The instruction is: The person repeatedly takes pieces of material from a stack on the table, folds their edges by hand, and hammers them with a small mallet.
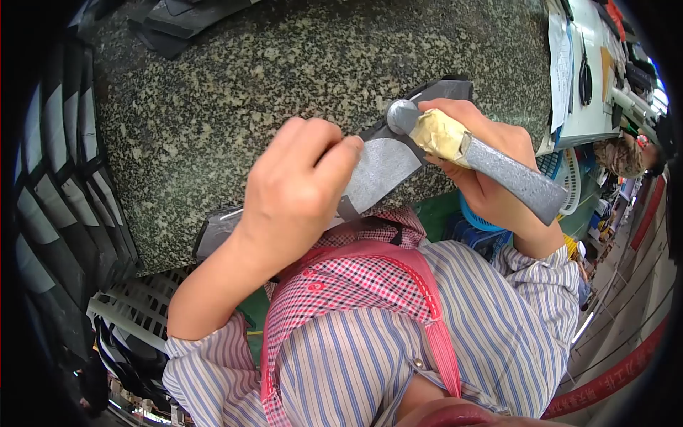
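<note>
My right hand is wrapped round a hammer. Its steel head has a round face at one end, a flat wedge at the other and yellow tape round the middle; the handle is hidden. Below it, a flat dark grey piece with a light grey patch lies slantwise along the stone worktop's near edge. My left hand is closed over this piece, its thumb tip beside the patch. Whatever its curled fingers pinch is hidden.
The speckled stone worktop carries dark flat pieces at its far left. Overlapping dark and grey pieces stand along the left side. A white basket is below them. At right are papers and black scissors.
</note>
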The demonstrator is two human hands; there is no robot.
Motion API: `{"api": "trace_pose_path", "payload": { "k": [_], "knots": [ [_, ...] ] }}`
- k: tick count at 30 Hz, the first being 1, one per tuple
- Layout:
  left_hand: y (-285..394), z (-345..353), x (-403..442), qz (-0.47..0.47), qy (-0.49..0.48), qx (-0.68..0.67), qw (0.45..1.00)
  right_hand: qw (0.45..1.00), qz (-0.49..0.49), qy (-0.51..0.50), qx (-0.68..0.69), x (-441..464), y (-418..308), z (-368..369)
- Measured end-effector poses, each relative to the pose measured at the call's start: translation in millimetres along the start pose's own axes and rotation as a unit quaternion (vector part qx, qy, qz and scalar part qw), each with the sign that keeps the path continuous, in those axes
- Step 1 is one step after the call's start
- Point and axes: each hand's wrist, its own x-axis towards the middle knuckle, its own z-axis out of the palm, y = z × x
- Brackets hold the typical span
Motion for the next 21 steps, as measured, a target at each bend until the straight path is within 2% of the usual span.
{"api": "trace_pose_path", "payload": {
  "k": [3,6,8,10,13,17,21],
  "knots": [
    [4.3,1.3,-1.7,0.043,0.000,0.045,0.998,0.999,-0.020,0.016,-0.036,5.3,1.7,-6.6],
    [7.4,2.3,-1.9,0.051,-0.003,0.061,0.997,0.992,-0.033,0.123,-0.016,1.1,-10.5,-9.2],
    [4.0,3.0,-1.2,0.063,-0.002,0.052,0.997,0.996,-0.065,0.063,0.021,-3.6,-2.2,3.3],
    [1.7,-0.3,-1.9,0.046,-0.002,0.019,0.999,0.999,-0.010,-0.032,0.025,-4.8,-7.7,11.9],
    [-5.4,-8.3,-4.4,-0.032,0.002,-0.059,0.998,0.999,-0.007,-0.018,0.027,-6.4,-6.5,13.8],
    [-5.9,-2.8,-12.2,0.081,0.006,0.036,0.996,1.000,-0.010,0.004,0.016,-8.5,-7.4,17.4],
    [-3.8,3.8,-14.9,0.115,0.034,0.074,0.990,0.999,-0.008,0.029,-0.010,-4.3,-14.4,9.7]
  ]
}}
